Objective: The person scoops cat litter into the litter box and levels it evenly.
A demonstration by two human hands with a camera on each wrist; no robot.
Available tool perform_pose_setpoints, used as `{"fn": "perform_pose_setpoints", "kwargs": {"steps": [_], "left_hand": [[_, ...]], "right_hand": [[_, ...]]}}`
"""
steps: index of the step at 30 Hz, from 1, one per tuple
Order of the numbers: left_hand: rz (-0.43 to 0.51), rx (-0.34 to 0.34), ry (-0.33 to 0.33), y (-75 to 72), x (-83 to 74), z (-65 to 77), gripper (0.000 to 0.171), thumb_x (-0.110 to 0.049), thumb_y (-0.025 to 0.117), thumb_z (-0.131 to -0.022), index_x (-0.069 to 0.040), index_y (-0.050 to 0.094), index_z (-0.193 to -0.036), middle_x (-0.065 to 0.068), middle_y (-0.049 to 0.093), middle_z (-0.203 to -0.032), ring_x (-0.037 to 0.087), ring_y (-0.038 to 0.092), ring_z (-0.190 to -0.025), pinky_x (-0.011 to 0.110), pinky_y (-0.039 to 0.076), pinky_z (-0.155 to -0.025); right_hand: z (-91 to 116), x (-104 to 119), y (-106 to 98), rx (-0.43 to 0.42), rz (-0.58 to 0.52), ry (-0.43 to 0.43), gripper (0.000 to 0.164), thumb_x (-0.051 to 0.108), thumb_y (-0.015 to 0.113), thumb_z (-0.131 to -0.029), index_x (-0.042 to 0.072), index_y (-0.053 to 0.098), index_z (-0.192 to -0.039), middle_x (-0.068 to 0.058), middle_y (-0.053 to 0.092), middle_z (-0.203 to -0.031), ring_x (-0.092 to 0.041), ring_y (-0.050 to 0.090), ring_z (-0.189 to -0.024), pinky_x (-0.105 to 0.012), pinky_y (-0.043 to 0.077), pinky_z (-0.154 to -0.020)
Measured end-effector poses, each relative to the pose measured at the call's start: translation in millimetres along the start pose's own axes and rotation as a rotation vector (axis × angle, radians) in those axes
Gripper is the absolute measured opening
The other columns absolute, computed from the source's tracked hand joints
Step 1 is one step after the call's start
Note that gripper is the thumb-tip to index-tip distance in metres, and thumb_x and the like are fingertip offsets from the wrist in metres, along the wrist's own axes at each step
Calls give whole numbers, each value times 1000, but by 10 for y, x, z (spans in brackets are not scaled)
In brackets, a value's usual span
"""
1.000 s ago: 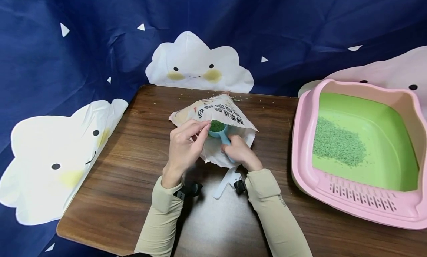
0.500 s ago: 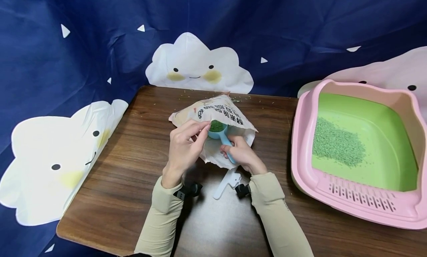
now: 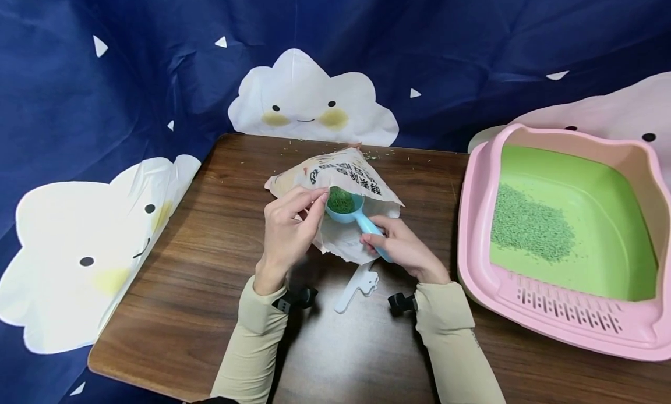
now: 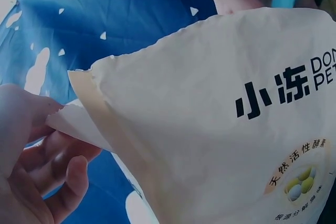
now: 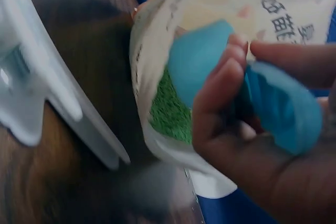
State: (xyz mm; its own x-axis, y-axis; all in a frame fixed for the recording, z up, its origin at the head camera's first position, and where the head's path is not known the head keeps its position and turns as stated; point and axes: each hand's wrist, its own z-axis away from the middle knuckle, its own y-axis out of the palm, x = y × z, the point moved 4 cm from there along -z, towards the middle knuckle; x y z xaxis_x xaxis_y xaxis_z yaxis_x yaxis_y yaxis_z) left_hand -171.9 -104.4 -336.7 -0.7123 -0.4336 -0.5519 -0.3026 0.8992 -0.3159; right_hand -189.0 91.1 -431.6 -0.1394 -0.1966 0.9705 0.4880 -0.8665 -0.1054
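My left hand (image 3: pixel 288 229) pinches the upper edge of a white paper bag (image 3: pixel 343 241) between thumb and fingertips, holding its mouth apart. In the left wrist view the torn rim of the bag (image 4: pixel 199 93) runs past that hand (image 4: pixel 47 161). A blue scoop (image 3: pixel 362 218), heaped with green pellets (image 3: pixel 342 202), is at the bag's mouth. My right hand (image 3: pixel 406 250) grips its handle. More green pellets (image 5: pixel 170 108) show inside the bag in the right wrist view, beside the scoop's bowl (image 5: pixel 199 59). The bag's depth is hidden.
A pink litter box (image 3: pixel 474 218) with a green inside stands at the right, a patch of green pellets (image 3: pixel 529 223) in it. A white bag clip (image 3: pixel 356 287) lies in front of the bag. Stray pellets dot the back edge of the wooden table (image 3: pixel 199 264).
My right hand has drawn back to the right and toward me, bringing the filled scoop farther out of the bag. The left hand has stayed nearly in place on the rim.
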Motion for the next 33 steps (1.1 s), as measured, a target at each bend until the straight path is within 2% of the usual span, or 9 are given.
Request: {"fn": "perform_pose_setpoints", "kwargs": {"steps": [4,7,12,22,33], "left_hand": [[-1,-24,-2,-34,8,-11,12,-4,66,-88,1,76,-89,7,70,-73,8,52,-58,14,41,-52],[2,-36,-14,-52,22,-10,12,-4,66,-88,1,76,-89,6,69,-72,8,52,-58,13,40,-53],[10,-31,-23,-47,35,-4,13,-5,65,-88,2,76,-89,6,69,-73,7,51,-59,14,41,-53],[17,-30,-17,-37,32,-6,12,-4,65,-88,1,76,-89,7,70,-74,8,51,-60,14,40,-53],[16,-29,-10,-32,25,-7,11,-4,66,-88,0,76,-87,7,70,-74,8,52,-60,14,41,-53]], "right_hand": [[88,-8,-73,39,55,-24,26,7,58,-93,-9,57,-114,-20,59,-87,-18,56,-74,-28,50,-69],[143,-21,-111,67,91,-27,25,10,59,-93,-6,59,-112,-19,58,-86,-17,55,-74,-26,48,-68],[232,-53,-161,89,108,-22,29,11,59,-94,-6,57,-118,-17,61,-90,-16,56,-74,-24,48,-65],[398,-4,-247,85,157,-9,28,16,59,-95,-3,58,-117,-10,63,-91,-15,56,-77,-22,47,-68],[550,95,-332,74,229,-66,20,15,58,-96,3,63,-112,-6,66,-90,-17,60,-77,-25,51,-71]]}}
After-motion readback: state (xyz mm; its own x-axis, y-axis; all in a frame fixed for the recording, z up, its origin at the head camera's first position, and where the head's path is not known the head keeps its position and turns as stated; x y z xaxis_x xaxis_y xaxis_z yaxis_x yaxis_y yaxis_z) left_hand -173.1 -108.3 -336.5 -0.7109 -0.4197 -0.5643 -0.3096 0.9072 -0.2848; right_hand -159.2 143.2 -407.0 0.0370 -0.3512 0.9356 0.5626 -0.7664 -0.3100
